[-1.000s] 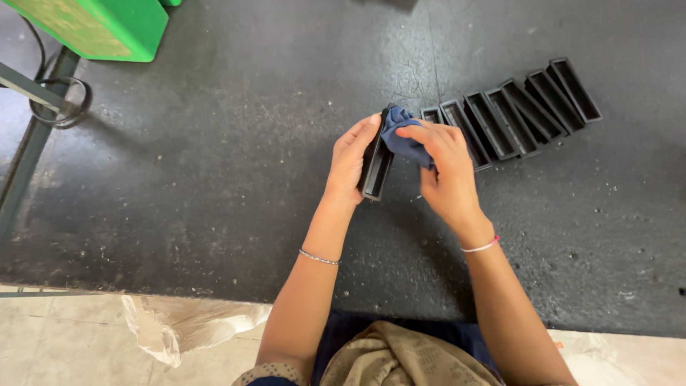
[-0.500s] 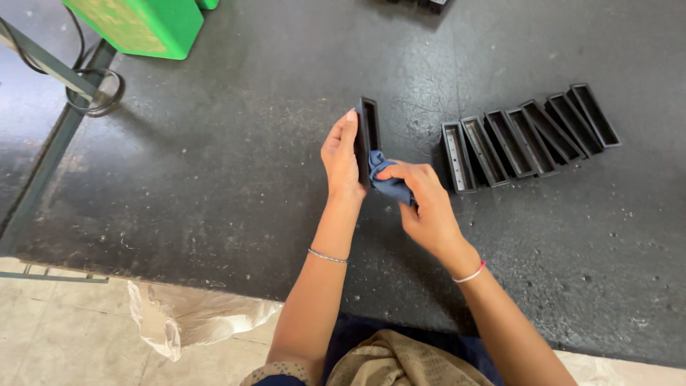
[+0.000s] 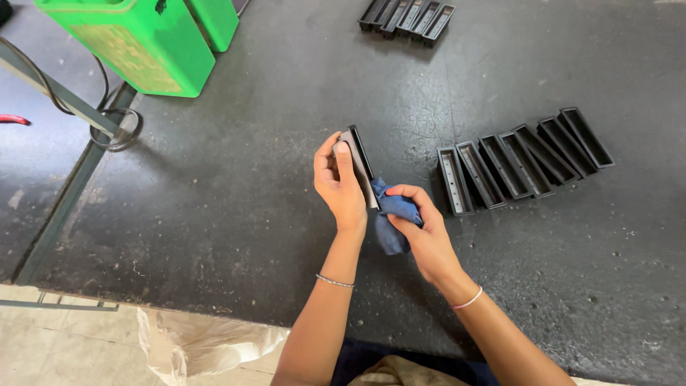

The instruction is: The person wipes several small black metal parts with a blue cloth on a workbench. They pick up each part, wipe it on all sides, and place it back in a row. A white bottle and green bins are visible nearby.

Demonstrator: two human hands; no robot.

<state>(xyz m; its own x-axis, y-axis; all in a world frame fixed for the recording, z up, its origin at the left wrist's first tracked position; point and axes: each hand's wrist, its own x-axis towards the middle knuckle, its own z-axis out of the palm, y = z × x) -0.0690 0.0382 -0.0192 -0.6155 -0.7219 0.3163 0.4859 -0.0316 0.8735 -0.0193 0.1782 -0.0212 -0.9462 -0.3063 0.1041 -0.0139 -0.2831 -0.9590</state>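
the left hand [image 3: 339, 182] grips one black rectangular tray [image 3: 359, 163] above the dark table [image 3: 214, 214]; the right hand [image 3: 421, 232] pinches a blue cloth [image 3: 391, 214] against it. seven empty trays [image 3: 522, 161] lean in a row on the right, four more [image 3: 407, 16] at top.

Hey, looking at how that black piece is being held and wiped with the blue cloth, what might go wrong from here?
The left hand pinches the long black part upright above the dark table, so it might slip and drop. The blue cloth in the right hand could snag on an edge. A wide elbow swing may disturb the leaning row of black parts nearby.
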